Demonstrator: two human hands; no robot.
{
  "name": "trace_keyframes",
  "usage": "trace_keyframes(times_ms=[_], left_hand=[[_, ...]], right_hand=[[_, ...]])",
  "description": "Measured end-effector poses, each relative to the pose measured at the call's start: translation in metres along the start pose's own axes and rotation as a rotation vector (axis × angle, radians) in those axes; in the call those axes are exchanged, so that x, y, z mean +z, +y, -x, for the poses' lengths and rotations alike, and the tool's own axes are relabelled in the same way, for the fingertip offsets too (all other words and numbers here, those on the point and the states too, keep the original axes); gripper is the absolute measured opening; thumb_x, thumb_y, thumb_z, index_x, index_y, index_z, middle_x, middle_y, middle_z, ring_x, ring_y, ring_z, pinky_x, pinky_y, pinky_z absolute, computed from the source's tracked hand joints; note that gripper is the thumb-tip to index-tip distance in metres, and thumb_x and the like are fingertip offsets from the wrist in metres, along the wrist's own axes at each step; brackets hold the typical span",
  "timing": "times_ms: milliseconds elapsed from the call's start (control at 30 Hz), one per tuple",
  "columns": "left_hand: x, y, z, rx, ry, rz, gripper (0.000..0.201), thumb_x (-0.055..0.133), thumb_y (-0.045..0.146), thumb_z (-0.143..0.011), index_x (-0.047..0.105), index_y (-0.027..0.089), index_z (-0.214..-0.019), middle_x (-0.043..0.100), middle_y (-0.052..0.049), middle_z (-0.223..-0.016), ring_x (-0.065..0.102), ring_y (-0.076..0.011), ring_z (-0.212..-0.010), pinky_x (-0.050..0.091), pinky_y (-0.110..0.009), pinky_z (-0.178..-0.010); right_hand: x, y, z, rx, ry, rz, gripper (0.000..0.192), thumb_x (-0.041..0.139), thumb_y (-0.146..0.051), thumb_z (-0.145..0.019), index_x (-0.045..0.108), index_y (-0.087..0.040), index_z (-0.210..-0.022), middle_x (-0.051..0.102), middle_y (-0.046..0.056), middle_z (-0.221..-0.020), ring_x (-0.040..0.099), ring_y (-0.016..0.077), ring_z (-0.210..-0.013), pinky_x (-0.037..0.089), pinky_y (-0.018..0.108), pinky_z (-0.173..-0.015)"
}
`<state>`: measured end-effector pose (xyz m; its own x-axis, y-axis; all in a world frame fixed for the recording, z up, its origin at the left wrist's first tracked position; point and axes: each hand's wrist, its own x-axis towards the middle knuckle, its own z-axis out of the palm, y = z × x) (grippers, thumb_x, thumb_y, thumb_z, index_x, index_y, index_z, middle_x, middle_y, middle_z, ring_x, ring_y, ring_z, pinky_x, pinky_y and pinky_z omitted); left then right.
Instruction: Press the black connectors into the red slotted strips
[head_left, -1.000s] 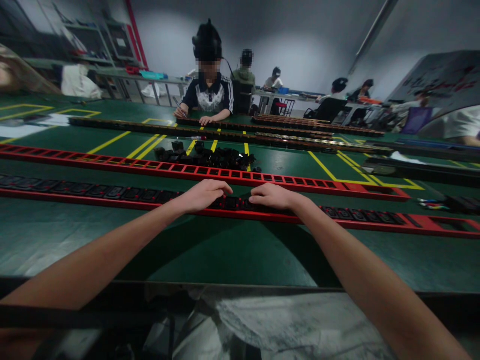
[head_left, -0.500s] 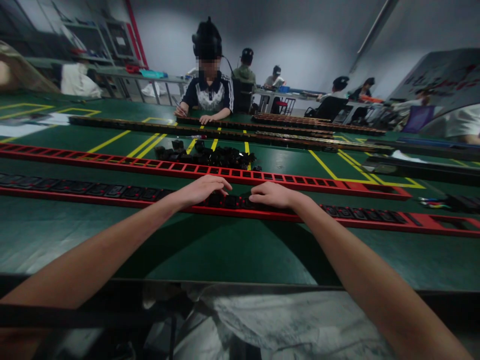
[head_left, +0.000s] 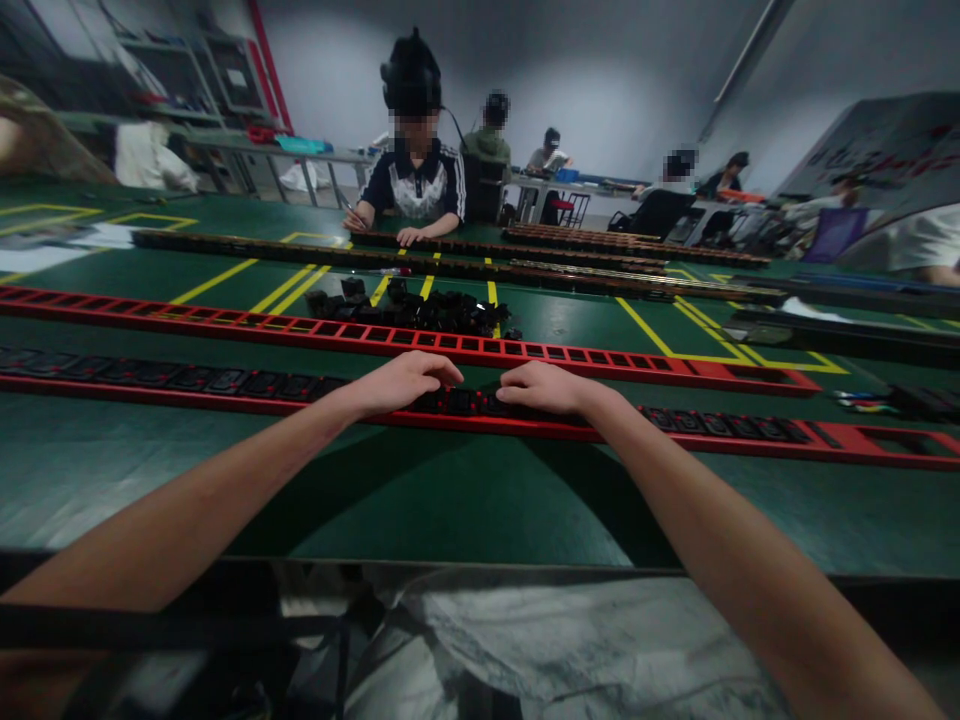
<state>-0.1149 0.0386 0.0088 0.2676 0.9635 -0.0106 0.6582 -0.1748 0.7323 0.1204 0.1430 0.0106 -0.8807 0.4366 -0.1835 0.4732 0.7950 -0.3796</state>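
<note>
- A green table with yellow lines carries long strips, laid parallel to its near edge.
- The nearest red strip holds black sockets, apparently so both hands can press on it.
- Left hand and right hand rest curled on it, grasping nothing.
- Loose black sockets are piled beyond, mid-table.

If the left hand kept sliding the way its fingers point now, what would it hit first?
The left hand points right along the near red strip, toward the right hand. Probably its fingertips would meet the right hand's fingertips first; only a small gap separates them.
</note>
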Motion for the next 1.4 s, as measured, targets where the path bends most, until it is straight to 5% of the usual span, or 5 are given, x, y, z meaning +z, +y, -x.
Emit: trace_keyframes(times_ms=[800,1400], left_hand=[[-0.0015,0.0012,0.0031,0.119,-0.069,-0.088,0.049,0.042,0.008,-0.068,0.063,0.016,-0.112,0.069,-0.005,-0.112,0.063,-0.0169,-0.102,0.047,-0.03,-0.095],[-0.0001,-0.0021,0.0027,0.166,-0.016,-0.129,0.034,0.043,0.006,-0.072,0.07,0.018,-0.091,0.071,0.0,-0.098,0.063,-0.0151,-0.094,0.046,-0.028,-0.092]], right_hand=[[-0.001,-0.0019,0.0013,0.001,-0.002,-0.001,0.037,0.044,-0.047,-0.091,0.05,-0.018,-0.068,0.051,0.0,-0.068,0.047,0.0136,-0.062,0.03,0.028,-0.061],[0.0003,0.0023,-0.0002,-0.008,0.007,-0.002,0.04,0.043,-0.051,-0.092,0.051,-0.019,-0.07,0.052,0.001,-0.07,0.048,0.0141,-0.064,0.03,0.029,-0.062]])
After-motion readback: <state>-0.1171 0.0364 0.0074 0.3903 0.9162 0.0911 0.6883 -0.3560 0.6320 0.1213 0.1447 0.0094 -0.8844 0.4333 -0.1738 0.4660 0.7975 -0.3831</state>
